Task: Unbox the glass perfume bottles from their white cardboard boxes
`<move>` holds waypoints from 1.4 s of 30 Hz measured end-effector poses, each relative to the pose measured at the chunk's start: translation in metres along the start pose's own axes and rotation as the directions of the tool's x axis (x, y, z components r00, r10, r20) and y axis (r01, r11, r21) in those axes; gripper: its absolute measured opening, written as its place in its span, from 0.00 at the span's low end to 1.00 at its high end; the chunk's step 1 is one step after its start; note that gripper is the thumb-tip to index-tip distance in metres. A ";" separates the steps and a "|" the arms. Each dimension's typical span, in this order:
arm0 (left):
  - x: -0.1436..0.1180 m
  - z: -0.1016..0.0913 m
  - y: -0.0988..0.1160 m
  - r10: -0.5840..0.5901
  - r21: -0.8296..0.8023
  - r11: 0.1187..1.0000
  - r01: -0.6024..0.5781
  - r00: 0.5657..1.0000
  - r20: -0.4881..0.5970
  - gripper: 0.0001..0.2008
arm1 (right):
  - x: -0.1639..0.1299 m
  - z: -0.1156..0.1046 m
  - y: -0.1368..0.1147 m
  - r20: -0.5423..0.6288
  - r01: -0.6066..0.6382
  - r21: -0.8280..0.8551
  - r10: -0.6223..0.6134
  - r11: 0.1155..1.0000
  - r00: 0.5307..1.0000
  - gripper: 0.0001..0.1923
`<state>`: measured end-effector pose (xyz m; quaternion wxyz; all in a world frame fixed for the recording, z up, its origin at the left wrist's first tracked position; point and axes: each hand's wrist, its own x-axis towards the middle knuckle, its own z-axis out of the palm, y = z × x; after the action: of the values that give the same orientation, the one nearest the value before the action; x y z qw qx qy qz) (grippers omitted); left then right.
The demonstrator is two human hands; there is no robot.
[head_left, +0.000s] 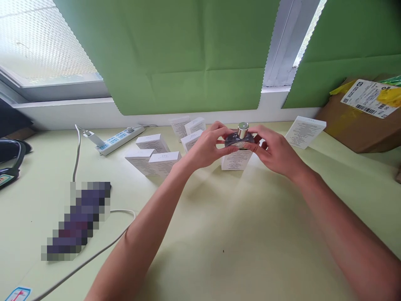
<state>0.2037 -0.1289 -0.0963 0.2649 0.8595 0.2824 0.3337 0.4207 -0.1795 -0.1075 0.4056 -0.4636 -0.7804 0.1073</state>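
A dark glass perfume bottle (240,140) with a shiny silver cap stands upright between my two hands, at the top of a white printed box (235,160). My left hand (209,145) pinches the bottle's left side between thumb and fingers. On the other side, my right hand (273,149) grips it the same way. Whether the bottle rests on the box or hangs just above it, I cannot tell. Left of my left hand stand several similar white boxes (164,158), and one more white box (304,132) leans at the right.
A power strip (120,140) with a plugged-in charger lies at the back left. Its white cable (76,154) runs toward a blurred-out dark object (78,221). A brown carton (357,117) sits at the far right. Green blinds (188,54) hang behind the table (250,234).
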 end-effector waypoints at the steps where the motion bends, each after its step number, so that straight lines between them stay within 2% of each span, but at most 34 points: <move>1: 0.000 -0.001 0.000 -0.012 -0.007 1.000 0.012 1.000 0.004 0.13 | 0.000 0.000 0.000 -0.002 -0.002 0.008 0.002 1.000 1.000 0.16; 11: 0.002 -0.004 -0.002 -0.007 0.025 1.000 0.006 1.000 0.029 0.14 | 0.000 -0.003 -0.003 -0.008 -0.078 -0.077 0.078 0.994 0.997 0.17; 20: 0.000 -0.001 -0.005 -0.012 0.050 0.999 0.011 0.999 0.035 0.14 | 0.001 -0.004 -0.008 0.067 -0.137 -0.087 0.143 0.987 0.987 0.14; 25: 0.000 -0.002 -0.005 0.004 0.047 0.999 -0.006 0.999 0.037 0.15 | 0.000 -0.005 -0.010 0.066 -0.092 -0.164 0.104 0.982 0.992 0.11; 31: 0.000 -0.006 -0.008 -0.001 0.018 1.000 -0.001 0.996 0.088 0.25 | 0.000 -0.005 -0.009 0.016 -0.045 -0.166 0.048 0.985 0.999 0.11; 38: -0.001 -0.006 -0.007 0.023 0.006 1.000 -0.024 0.994 0.110 0.23 | 0.001 -0.005 -0.004 -0.006 0.093 -0.292 -0.099 0.952 0.995 0.08; 42: -0.001 -0.006 -0.007 0.018 0.023 1.000 -0.021 0.995 0.102 0.23 | 0.001 -0.006 0.000 -0.015 0.063 -0.257 -0.069 0.964 0.997 0.10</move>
<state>0.1970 -0.1231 -0.0974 0.2653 0.8813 0.2640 0.2884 0.4250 -0.1799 -0.1027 0.3549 -0.4870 -0.7979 -0.0137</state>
